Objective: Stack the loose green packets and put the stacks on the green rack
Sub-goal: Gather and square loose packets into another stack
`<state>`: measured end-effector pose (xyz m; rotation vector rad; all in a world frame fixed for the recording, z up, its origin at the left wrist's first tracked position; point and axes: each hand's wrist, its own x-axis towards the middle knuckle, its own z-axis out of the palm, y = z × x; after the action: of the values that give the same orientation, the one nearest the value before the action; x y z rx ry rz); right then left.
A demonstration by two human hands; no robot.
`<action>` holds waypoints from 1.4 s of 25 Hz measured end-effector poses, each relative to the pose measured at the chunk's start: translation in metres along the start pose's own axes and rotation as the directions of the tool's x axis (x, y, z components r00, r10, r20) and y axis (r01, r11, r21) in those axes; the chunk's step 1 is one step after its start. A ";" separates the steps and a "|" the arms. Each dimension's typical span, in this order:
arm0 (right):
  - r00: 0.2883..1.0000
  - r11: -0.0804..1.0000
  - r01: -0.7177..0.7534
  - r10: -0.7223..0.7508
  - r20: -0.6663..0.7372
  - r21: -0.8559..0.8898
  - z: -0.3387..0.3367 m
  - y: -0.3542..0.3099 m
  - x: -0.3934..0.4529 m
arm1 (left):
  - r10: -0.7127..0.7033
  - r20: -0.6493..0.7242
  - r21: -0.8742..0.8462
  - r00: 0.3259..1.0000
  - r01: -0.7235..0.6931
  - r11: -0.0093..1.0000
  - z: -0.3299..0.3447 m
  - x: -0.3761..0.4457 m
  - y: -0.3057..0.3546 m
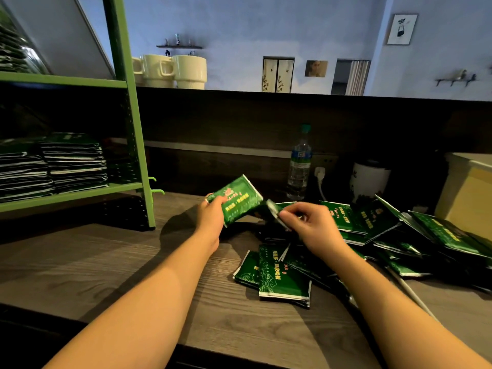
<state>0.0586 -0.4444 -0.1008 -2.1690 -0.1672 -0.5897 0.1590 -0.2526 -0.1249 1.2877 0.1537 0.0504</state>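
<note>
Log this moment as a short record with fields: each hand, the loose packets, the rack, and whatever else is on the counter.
left hand: holds a green packet raised off the counter, printed face up
right hand: pinches the edge of a second packet, which is blurred
loose packets: scattered in an overlapping heap on the wooden counter, to the right of the hands
green rack: on the left; its shelf already carries two stacks of packets
other: water bottle and white cup behind the heap

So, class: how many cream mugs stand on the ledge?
3, side by side beside the green rack: left mug partly hidden by the post, middle mug, right mug.
</note>
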 end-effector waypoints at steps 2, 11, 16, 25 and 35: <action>0.992 0.957 -0.098 0.117 -0.050 0.275 -0.010 -0.005 0.000 | -0.010 -0.050 -0.059 0.999 0.007 0.998 -0.001 0.004 0.001; 0.922 0.705 -0.311 0.386 0.023 0.637 -0.015 -0.006 0.003 | 0.024 0.321 -0.120 0.947 0.015 0.993 0.007 -0.020 0.012; 0.891 0.694 -0.360 0.453 0.010 0.623 -0.009 -0.006 0.004 | -0.003 0.481 -0.055 0.877 0.034 0.998 0.014 -0.035 0.010; 0.965 0.958 -0.257 0.261 -0.012 0.130 0.001 -0.006 0.001 | 0.025 0.556 0.125 0.831 -0.113 0.986 0.016 -0.034 0.000; 0.997 0.981 0.034 -0.021 0.067 -0.193 -0.021 -0.001 -0.004 | -0.040 0.600 0.291 0.799 -0.171 0.941 0.009 -0.032 -0.004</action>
<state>0.0474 -0.4603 -0.0910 -2.3797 -0.1817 -0.5714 0.1285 -0.2659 -0.1233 1.5878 -0.4542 -0.3412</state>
